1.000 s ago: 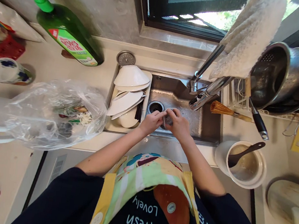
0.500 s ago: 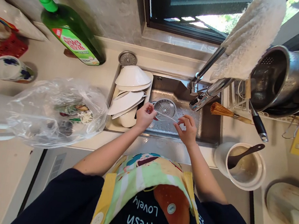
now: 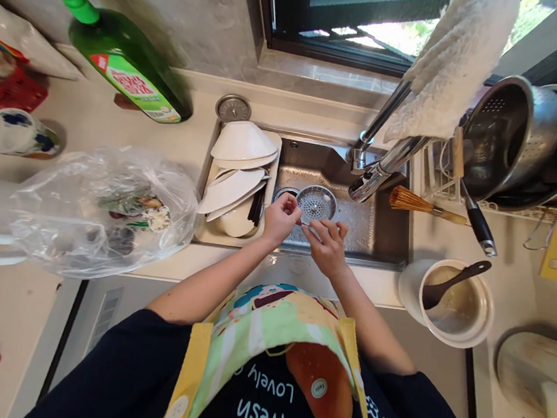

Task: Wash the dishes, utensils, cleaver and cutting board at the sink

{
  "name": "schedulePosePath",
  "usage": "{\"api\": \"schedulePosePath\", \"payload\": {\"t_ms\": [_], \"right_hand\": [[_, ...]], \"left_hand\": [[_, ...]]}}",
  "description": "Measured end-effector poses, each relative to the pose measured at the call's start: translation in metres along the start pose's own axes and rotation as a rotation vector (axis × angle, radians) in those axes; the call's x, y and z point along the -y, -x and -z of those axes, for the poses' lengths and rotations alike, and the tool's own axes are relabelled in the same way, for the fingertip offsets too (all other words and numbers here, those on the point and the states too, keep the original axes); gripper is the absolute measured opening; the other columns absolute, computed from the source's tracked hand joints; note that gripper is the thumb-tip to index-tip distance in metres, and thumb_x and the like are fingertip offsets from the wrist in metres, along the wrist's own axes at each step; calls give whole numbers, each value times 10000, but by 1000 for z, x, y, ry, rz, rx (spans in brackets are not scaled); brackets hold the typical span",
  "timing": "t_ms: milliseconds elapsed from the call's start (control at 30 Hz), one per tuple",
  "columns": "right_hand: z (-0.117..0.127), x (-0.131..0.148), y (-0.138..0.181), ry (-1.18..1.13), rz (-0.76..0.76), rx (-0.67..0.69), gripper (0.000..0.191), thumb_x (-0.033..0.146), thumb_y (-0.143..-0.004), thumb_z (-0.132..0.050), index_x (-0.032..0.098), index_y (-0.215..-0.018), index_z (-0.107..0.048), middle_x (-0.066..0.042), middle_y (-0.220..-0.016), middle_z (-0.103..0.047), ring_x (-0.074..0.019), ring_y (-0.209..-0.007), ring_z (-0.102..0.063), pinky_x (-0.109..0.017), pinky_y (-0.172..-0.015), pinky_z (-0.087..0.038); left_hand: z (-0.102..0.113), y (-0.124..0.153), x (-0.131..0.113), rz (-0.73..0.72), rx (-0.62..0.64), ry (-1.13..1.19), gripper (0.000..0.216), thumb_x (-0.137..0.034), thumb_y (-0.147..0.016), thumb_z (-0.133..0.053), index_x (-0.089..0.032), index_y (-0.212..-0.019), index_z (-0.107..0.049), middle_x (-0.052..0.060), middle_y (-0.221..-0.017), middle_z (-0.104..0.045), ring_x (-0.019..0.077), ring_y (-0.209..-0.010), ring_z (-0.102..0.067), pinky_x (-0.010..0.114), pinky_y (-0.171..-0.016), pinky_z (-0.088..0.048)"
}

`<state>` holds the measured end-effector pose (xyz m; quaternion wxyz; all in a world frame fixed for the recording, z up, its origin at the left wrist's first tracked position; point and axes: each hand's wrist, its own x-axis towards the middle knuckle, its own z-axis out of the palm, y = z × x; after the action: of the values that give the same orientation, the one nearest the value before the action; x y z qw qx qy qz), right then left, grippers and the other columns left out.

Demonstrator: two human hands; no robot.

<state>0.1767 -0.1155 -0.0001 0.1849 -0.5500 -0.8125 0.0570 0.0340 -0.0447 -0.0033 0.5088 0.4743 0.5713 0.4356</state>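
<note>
Above the sink (image 3: 356,234), my left hand (image 3: 281,219) is pinched closed. Close to its right, my right hand (image 3: 327,245) has thumb and fingers bent together, the fingertips nearly meeting those of the left. A thin white strand runs between the two hands; little of it shows because the fingers cover it. Just beyond my fingertips a round metal sink strainer (image 3: 316,203) lies on the sink floor, partly beside the drain opening. Left of my left hand, a tray (image 3: 204,233) holds white bowls (image 3: 244,143), plates (image 3: 233,189) and dark chopsticks (image 3: 256,206).
A clear plastic bag with food scraps (image 3: 106,216) lies left of the sink. A green soap bottle (image 3: 130,75) stands behind it. The faucet (image 3: 369,182) reaches over the sink. To the right are a bamboo brush (image 3: 410,200), pots (image 3: 502,140) and a white pot (image 3: 410,291) with a dark spoon (image 3: 450,289).
My hands have come together: the right moved left and slightly down, the left a little right. The strand stretched between them before is now mostly hidden. The view shifted slightly.
</note>
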Motion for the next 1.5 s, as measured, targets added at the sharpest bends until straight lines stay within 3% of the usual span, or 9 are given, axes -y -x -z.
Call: {"api": "schedulePosePath", "payload": {"t_ms": [200, 367, 467, 600, 733, 1033, 1233, 1367, 1500], "right_hand": [[11, -11, -23, -105, -219, -62, 364, 161, -958, -322, 177, -1125, -644, -116, -1104, -647, -199, -1067, -539, -323, -928, -379], [17, -20, -47, 16, -231, 316, 261, 161, -899, -426, 169, -1022, -656, -108, -946, -668, -218, -876, -594, -291, -754, -416], [9, -22, -48, 22, -275, 413, 228, 164, -871, -462, 174, -978, -663, -96, -927, -687, -203, -825, -618, -275, -714, -408], [-4, -26, -43, -28, -409, 401, 200, 208, -835, -519, 186, -939, -689, -76, -914, -715, -193, -838, -638, -264, -725, -413], [-8, -34, -42, -74, -496, 406, 200, 229, -802, -545, 185, -899, -715, -57, -852, -729, -179, -789, -648, -256, -721, -422], [-24, -39, -57, -49, -504, 481, 207, 210, -766, -546, 186, -871, -723, -65, -863, -736, -190, -809, -663, -256, -721, -442], [-45, -40, -65, -46, -501, 514, 226, 227, -780, -542, 178, -910, -719, -78, -878, -738, -194, -812, -668, -262, -739, -452], [-69, -48, -74, -43, -481, 566, 228, 230, -786, -542, 179, -927, -714, -80, -899, -738, -191, -824, -670, -261, -756, -463], [-113, -66, -95, 13, -484, 632, 260, 198, -809, -514, 166, -971, -715, -111, -959, -736, -207, -879, -675, -267, -781, -469]], "left_hand": [[1, 8, -8, -82, 102, -66, 81, -152, -666, -543, -192, -720, -498, -74, -573, -449, 67, -483, -488, 168, -464, -439], [-1, 14, -4, -199, 188, -261, 56, -128, -684, -517, -182, -688, -500, -55, -592, -469, 66, -521, -469, 161, -491, -391], [1, 14, 6, -206, 225, -307, 65, -116, -678, -515, -179, -681, -499, -51, -593, -467, 69, -536, -459, 162, -503, -390], [3, 13, 24, -111, 324, -129, 61, -198, -733, -567, -177, -744, -510, -33, -697, -503, 78, -605, -534, 178, -561, -467], [5, 11, 41, 49, 411, 171, 245, -376, -762, -638, -185, -811, -493, -21, -802, -506, 97, -687, -585, 257, -656, -559], [9, 13, 62, 121, 307, 287, 319, -421, -731, -700, -174, -770, -503, 7, -816, -598, 118, -780, -608, 321, -798, -557], [11, 8, 76, 344, 237, 352, 296, -339, -730, -704, -172, -876, -509, 1, -812, -611, 120, -787, -622, 304, -736, -571], [10, 4, 90, 386, 158, 186, 217, -196, -734, -667, -171, -876, -505, -2, -778, -591, 109, -693, -605, 271, -649, -564], [19, 7, 99, 258, 178, -180, 173, -147, -781, -559, -173, -952, -557, 55, -911, -641, 144, -756, -629, 347, -752, -567]]}}
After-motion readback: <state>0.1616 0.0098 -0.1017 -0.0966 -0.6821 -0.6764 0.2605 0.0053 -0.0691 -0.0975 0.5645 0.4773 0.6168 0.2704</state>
